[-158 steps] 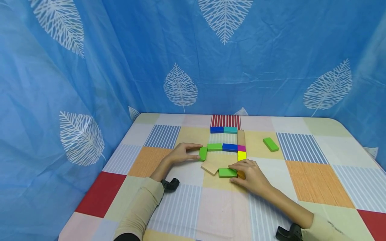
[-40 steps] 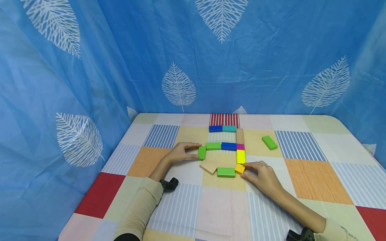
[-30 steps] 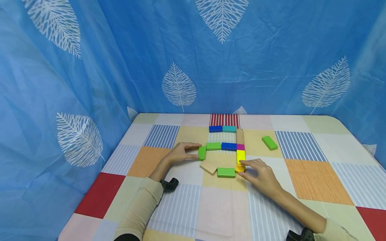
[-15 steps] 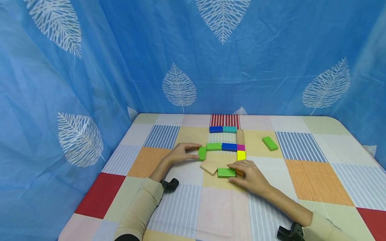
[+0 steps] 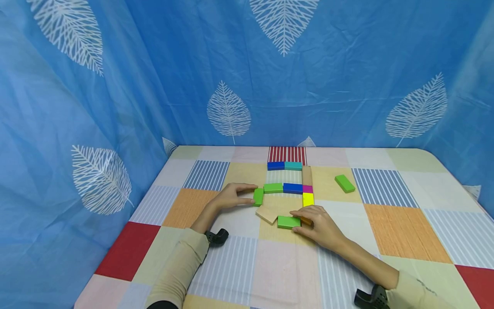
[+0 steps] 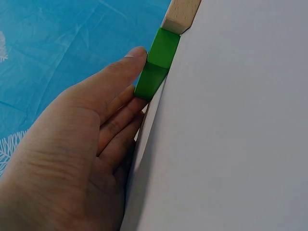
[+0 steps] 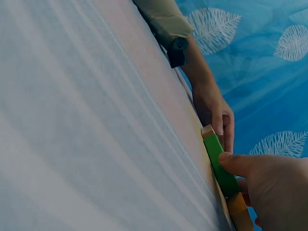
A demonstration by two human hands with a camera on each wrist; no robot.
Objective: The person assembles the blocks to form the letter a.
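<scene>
Flat coloured wooden blocks form a figure on the table. My left hand (image 5: 231,195) holds the upright green block (image 5: 258,196) at its left side between thumb and fingers; this green block (image 6: 163,48) touches a plain wood one in the left wrist view. At the front edge my right hand (image 5: 321,226) pinches the right end of another green block (image 5: 288,222), thumb in front and forefinger behind. Its fingers partly cover an orange-yellow block (image 5: 306,221). A slanted plain wood block (image 5: 266,214) lies between the two green ones. Above the right hand sits a yellow block (image 5: 308,199).
A magenta block (image 5: 307,189) and a long wood block (image 5: 306,175) continue the right side. Green (image 5: 273,188) and blue (image 5: 293,188) blocks make the middle bar; blue (image 5: 275,166) and teal (image 5: 293,166) the top. One loose green block (image 5: 344,183) lies apart to the right.
My right hand first turned the orange-yellow block into line under the yellow one, then moved left onto the front green block. That green block shifted very slightly left. My left hand stayed put.
</scene>
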